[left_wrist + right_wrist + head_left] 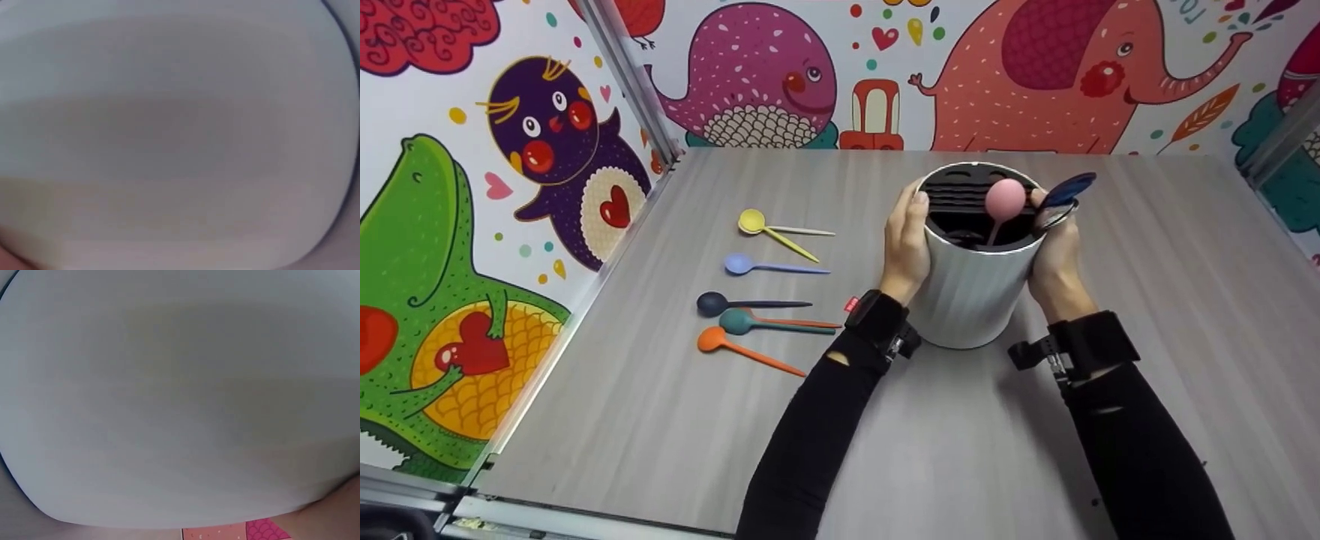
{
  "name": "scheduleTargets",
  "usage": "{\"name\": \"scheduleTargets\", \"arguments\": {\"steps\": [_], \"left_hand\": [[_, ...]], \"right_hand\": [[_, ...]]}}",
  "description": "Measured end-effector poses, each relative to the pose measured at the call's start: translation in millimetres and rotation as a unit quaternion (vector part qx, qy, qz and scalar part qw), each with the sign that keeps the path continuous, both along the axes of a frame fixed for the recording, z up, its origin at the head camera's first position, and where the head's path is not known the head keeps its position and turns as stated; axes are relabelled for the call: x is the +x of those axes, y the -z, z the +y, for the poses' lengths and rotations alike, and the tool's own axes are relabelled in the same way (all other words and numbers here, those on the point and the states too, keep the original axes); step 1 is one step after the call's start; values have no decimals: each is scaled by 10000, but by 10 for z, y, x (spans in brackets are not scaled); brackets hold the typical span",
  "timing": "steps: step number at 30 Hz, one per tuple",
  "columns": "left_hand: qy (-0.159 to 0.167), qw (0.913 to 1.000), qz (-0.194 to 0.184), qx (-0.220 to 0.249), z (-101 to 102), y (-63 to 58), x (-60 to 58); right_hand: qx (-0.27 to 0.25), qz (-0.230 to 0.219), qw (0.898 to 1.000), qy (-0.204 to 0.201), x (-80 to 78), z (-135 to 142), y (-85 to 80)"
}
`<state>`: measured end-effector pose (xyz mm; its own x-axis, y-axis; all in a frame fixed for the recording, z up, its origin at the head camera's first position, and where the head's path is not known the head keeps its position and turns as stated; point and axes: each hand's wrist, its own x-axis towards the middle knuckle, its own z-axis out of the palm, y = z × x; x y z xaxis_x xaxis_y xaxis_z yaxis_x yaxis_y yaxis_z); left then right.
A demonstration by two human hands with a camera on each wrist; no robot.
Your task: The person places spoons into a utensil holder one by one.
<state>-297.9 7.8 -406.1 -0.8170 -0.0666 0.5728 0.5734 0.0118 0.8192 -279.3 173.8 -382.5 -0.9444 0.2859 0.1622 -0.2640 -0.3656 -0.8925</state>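
Between both hands is a white cylindrical utensil holder (971, 296) with a black slotted insert (960, 199). My left hand (907, 244) grips its left side, thumb near the rim. The right hand (1056, 259) holds the opposite side. A pink spoon (1005, 199) stands in the insert, its head above the rim. At the right rim a dark blue spoon head (1071, 189) sticks out beside a small clear-looking piece. The holder's pale wall fills most of the left wrist view (180, 135) and the right wrist view (169, 405). Whether its base touches the table cannot be told.
Several spoons lie left of the holder: a yellow one (751, 221) crossing a pale handle, a lilac (739, 264), a dark navy (712, 304), a teal (736, 322) over an orange-red handle, and an orange (710, 339). Painted walls (765, 75) bound the grey table (660, 442).
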Motion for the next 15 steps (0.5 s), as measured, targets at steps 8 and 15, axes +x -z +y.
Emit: {"name": "scheduleTargets", "arguments": {"steps": [8, 15], "left_hand": [[127, 9972, -384, -625, -123, -65, 19], [64, 9888, -680, -1326, -353, -106, -28]], "right_hand": [[41, 38, 10000, -70, -9, 11, 25], [236, 69, 9997, -53, -13, 36, 33]]}}
